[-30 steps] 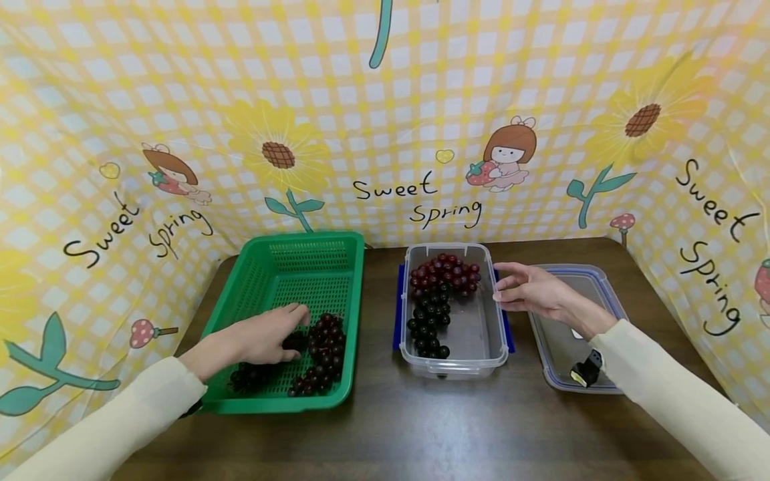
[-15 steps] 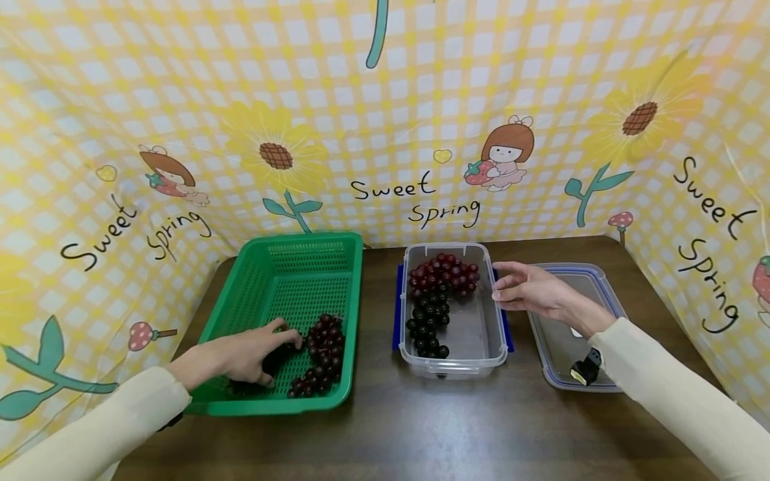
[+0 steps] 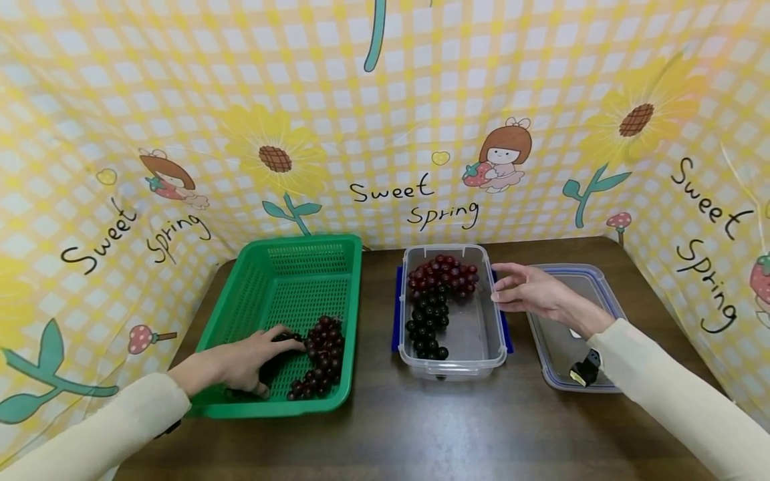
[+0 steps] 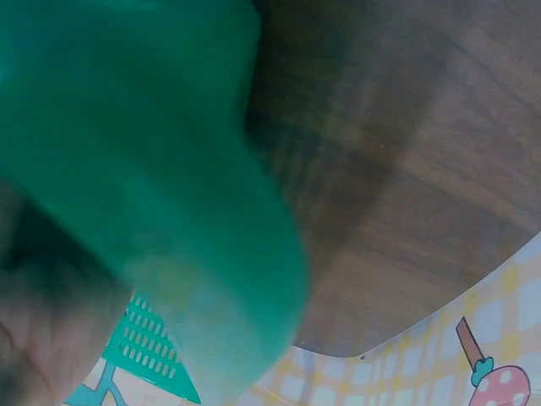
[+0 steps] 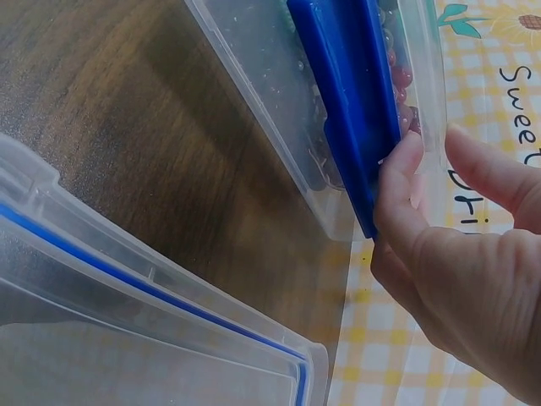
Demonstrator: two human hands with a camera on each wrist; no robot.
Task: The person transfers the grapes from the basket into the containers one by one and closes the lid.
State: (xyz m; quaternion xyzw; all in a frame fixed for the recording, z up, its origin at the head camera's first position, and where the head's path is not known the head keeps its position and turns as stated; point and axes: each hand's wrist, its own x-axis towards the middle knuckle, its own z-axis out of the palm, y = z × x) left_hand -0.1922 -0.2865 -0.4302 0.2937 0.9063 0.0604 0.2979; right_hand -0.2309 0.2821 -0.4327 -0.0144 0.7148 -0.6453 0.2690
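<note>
My left hand [image 3: 249,361] is down in the green basket [image 3: 356,294], fingers bent over a dark grape bunch [image 3: 290,337]. Most of that bunch is hidden, so its hold on it does not show. Beside it lies a dark red grape bunch [image 3: 327,354]. In the left wrist view the hand [image 4: 51,330] is mostly behind the blurred basket rim [image 4: 169,194]. With nearly straight fingers my right hand [image 3: 532,290] touches the right side of the clear container [image 3: 454,367], by its blue latch [image 5: 355,101]. Inside that container lie red grapes [image 3: 442,270] and black grapes [image 3: 428,324].
A clear lid [image 3: 556,347] with a blue seal lies on the brown table [image 3: 409,427], right of the container and partly under the right forearm. A yellow checked cloth [image 3: 385,120] with printed figures rises behind and at both sides.
My left hand has shifted left and a little toward the near side of the basket, over the dark bunch. The right hand and the container stay in place.
</note>
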